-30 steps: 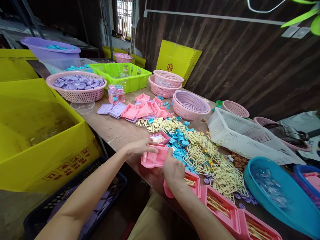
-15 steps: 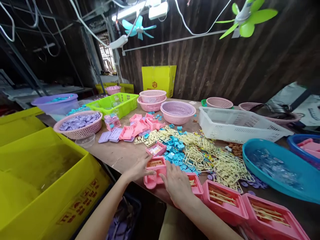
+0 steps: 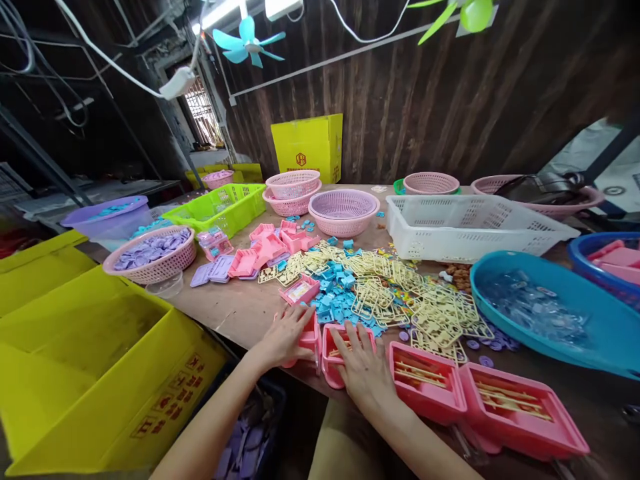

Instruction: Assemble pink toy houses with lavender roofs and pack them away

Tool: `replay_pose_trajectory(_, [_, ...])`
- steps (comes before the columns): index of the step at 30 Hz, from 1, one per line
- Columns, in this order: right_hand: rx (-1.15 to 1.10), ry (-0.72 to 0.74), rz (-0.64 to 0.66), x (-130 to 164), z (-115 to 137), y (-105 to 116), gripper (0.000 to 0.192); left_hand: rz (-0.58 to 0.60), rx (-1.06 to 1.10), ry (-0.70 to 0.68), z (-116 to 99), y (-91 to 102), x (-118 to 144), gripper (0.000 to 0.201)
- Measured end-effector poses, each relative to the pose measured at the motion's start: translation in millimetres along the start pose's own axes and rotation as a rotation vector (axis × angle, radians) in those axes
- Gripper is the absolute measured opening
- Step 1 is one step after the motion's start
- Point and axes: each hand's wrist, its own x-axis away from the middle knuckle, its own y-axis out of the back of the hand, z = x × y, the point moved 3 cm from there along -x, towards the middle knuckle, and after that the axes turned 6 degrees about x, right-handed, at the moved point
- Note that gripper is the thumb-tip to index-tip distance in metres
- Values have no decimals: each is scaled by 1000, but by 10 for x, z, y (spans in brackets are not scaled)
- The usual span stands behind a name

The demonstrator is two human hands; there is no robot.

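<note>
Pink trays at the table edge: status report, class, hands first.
Left hand flat on a pink plastic tray. Right hand on the neighbouring pink tray. Blue plastic pieces heaped just behind.

White basket (image 3: 470, 230), yellow box (image 3: 304, 147)

Brown wooden table (image 3: 240, 310), pretty scuffed and crowded. Along the near edge, a row of pink trays (image 3: 520, 408) with cream sticks inside. Mid-table, a heap of cream plastic frames (image 3: 430, 313) mixed with small blue pieces (image 3: 336, 301). Further back, pink round baskets (image 3: 343, 212), one white rectangular basket (image 3: 470, 227), one green basket (image 3: 220, 207). Off to the left, a pink basket of purple discs (image 3: 150, 253), plus purple lids (image 3: 215, 271) lying flat. Right side, big blue basin (image 3: 560, 320) holding clear bits.
</note>
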Motion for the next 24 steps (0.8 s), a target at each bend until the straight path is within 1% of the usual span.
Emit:
replay_pose_trajectory(3, [-19,-15,4,-37,18,33,53,18,15,-35,-9,17,-9,91])
replay_pose_trajectory(6, [-46,-25,28,-30,-2,43,51,41,26,-65,-17,44,-4,91])
replay_pose_trajectory(10, [-64,-12,36,53,-65,71,61,84,30,-110,-98,51,-10,99])
replay_pose_trajectory(12, [-55,10,-10,126,-118,93,62,110,51,-107,-125,74,5,102])
replay_pose_trajectory(14, [-31,16,-110,215,-203,112,57,141,136,-109,-97,141,40,106])
replay_pose_trajectory(15, [-18,22,-172,264,-258,119,54,150,208,-107,-47,196,60,107])
replay_pose_trajectory(17, [3,66,-296,361,-389,130,52,120,367,-63,153,348,91,102])
replay_pose_trajectory(18, [8,103,-349,407,-465,134,53,73,427,-4,309,435,98,95])
replay_pose_trajectory(19, [10,146,-387,447,-546,137,56,-8,450,96,503,525,100,86])
replay_pose_trajectory(20, [11,183,-414,479,-634,140,59,-103,434,230,724,610,102,79])
replay_pose_trajectory(22, [2,223,-423,504,-819,148,66,-322,312,564,1194,756,125,71])
replay_pose_trajectory(24, [-23,251,-396,465,-979,166,69,-463,218,797,1596,833,139,75])
